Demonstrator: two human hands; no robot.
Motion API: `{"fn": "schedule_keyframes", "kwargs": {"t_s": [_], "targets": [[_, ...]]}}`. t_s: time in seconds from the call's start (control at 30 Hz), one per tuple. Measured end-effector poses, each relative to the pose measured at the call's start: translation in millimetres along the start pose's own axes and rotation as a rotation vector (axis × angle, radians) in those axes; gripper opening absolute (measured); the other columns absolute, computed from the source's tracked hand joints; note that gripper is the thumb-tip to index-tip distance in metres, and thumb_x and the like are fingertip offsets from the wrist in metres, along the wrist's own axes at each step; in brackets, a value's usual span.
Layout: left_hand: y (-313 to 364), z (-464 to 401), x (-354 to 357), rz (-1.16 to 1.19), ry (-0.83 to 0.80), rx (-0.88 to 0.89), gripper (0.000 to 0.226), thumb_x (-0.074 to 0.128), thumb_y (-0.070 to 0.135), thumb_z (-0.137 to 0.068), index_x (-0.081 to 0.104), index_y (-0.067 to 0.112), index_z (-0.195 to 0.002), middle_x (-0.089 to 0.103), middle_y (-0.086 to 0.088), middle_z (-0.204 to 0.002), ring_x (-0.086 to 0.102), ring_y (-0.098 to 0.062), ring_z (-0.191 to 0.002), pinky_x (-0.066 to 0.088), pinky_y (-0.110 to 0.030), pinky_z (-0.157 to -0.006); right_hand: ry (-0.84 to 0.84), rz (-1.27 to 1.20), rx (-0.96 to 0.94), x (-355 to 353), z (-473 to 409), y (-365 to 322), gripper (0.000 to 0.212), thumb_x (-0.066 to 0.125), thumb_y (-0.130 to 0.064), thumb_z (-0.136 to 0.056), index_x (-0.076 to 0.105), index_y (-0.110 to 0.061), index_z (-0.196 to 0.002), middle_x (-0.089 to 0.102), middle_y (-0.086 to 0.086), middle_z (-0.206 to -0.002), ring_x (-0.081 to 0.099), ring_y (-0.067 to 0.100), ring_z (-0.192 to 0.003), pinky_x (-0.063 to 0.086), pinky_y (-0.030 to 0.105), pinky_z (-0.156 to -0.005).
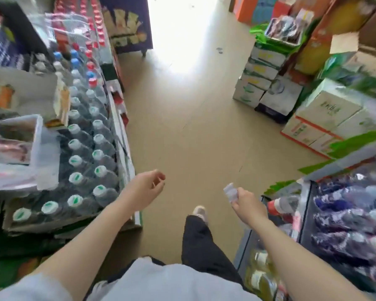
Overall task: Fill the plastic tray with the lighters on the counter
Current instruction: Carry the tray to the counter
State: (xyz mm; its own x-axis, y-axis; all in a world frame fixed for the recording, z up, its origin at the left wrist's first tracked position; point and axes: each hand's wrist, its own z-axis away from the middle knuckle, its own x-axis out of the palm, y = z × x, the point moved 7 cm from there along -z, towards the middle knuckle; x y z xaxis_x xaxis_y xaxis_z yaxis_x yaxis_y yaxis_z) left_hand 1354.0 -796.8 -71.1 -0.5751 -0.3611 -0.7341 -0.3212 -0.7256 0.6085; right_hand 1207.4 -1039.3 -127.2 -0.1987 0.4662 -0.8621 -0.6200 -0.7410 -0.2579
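- Our grey shirt point(161, 283) is filling the bottom edge, both bare arms reaching out over the shop floor point(182, 131)
- Our left hand point(147, 184) is hanging loosely curled, holding nothing
- Our right hand point(245, 202) is pinching a small pale object point(230, 191), too blurred to identify
- Packs of capped bottles point(85, 153) are standing left; tray and lighters are not showing

Two hands point(148, 183) — one small white object point(230, 191), one shoe point(199, 211)
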Motion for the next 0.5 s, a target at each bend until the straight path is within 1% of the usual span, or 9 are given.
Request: {"fn": "schedule_keyframes", "kwargs": {"t_s": [0.07, 0.1, 0.13, 0.2, 0.27, 0.33, 0.4, 0.5], "targets": [[1, -56, -8, -0.008, -0.005, -0.045, 0.018, 0.049, 0.026, -0.092, 0.057, 0.019, -0.105, 0.06, 0.008, -0.089, 0.058, -0.007, -0.077, 0.052, -0.026, -0.071, -0.008, -0.024, -0.009, -31, -60, -2, 0.012, 0.038, -0.023, -0.091, 0.041, -0.014, -0.083, 0.06, 0.013, -0.099, 0.057, 0.032, -0.084, 0.049, 0.038, -0.067], [-1, -83, -13, -0.018, -0.013, -0.075, 0.019, 0.049, 0.027, -0.092, 0.057, 0.018, -0.106, 0.059, 0.009, -0.09, 0.059, -0.008, -0.077, 0.054, -0.029, -0.072, -0.011, -0.037, -0.017, -49, -90, -6, 0.012, 0.037, -0.023, -0.09, 0.042, -0.014, -0.083, 0.06, 0.013, -0.098, 0.057, 0.032, -0.083, 0.05, 0.041, -0.07], [-4, -108, -18, -0.028, -0.026, -0.108, 0.02, 0.048, 0.027, -0.092, 0.057, 0.017, -0.107, 0.059, 0.008, -0.09, 0.06, -0.01, -0.077, 0.055, -0.031, -0.072, -0.016, -0.037, -0.034, -67, -119, -13, 0.011, 0.038, -0.022, -0.09, 0.042, -0.014, -0.083, 0.061, 0.013, -0.098, 0.057, 0.033, -0.084, 0.05, 0.041, -0.07], [-13, -154, -34, -0.047, -0.042, -0.181, 0.021, 0.047, 0.026, -0.093, 0.056, 0.014, -0.107, 0.059, 0.005, -0.091, 0.061, -0.012, -0.077, 0.054, -0.026, -0.068, -0.024, -0.013, -0.088, -104, -174, -37, 0.009, 0.04, -0.019, -0.089, 0.04, -0.014, -0.082, 0.061, 0.015, -0.097, 0.057, 0.034, -0.085, 0.044, 0.036, -0.065], [-27, -192, -54, -0.062, -0.047, -0.258, 0.02, 0.047, 0.025, -0.093, 0.057, 0.012, -0.106, 0.061, 0.001, -0.093, 0.06, -0.01, -0.072, 0.048, -0.018, -0.058, -0.031, -0.015, -0.139, -136, -225, -69, 0.008, 0.042, -0.018, -0.088, 0.04, -0.014, -0.081, 0.061, 0.016, -0.097, 0.058, 0.035, -0.084, 0.04, 0.035, -0.062], [-47, -228, -73, -0.071, -0.036, -0.329, 0.019, 0.047, 0.025, -0.093, 0.057, 0.013, -0.104, 0.063, -0.001, -0.096, 0.057, -0.006, -0.069, 0.042, -0.016, -0.054, -0.036, -0.021, -0.206, -161, -273, -105, 0.008, 0.044, -0.019, -0.088, 0.043, -0.014, -0.083, 0.061, 0.014, -0.095, 0.057, 0.033, -0.082, 0.041, 0.035, -0.062], [-68, -264, -93, -0.057, -0.011, -0.393, 0.018, 0.047, 0.025, -0.093, 0.058, 0.015, -0.103, 0.063, 0.0, -0.095, 0.058, -0.007, -0.074, 0.045, -0.019, -0.058, -0.042, -0.014, -0.289, -180, -320, -145, 0.009, 0.045, -0.021, -0.088, 0.042, -0.014, -0.082, 0.061, 0.013, -0.095, 0.054, 0.03, -0.078, 0.038, 0.034, -0.06], [-96, -325, -125, -0.026, 0.041, -0.467, 0.015, 0.048, 0.024, -0.091, 0.058, 0.016, -0.099, 0.061, 0.001, -0.09, 0.058, -0.013, -0.077, 0.048, -0.028, -0.065, -0.043, 0.004, -0.388, -198, -395, -203, 0.011, 0.047, -0.022, -0.088, 0.04, -0.016, -0.083, 0.061, 0.013, -0.099, 0.056, 0.032, -0.087, 0.04, 0.035, -0.065]]}}
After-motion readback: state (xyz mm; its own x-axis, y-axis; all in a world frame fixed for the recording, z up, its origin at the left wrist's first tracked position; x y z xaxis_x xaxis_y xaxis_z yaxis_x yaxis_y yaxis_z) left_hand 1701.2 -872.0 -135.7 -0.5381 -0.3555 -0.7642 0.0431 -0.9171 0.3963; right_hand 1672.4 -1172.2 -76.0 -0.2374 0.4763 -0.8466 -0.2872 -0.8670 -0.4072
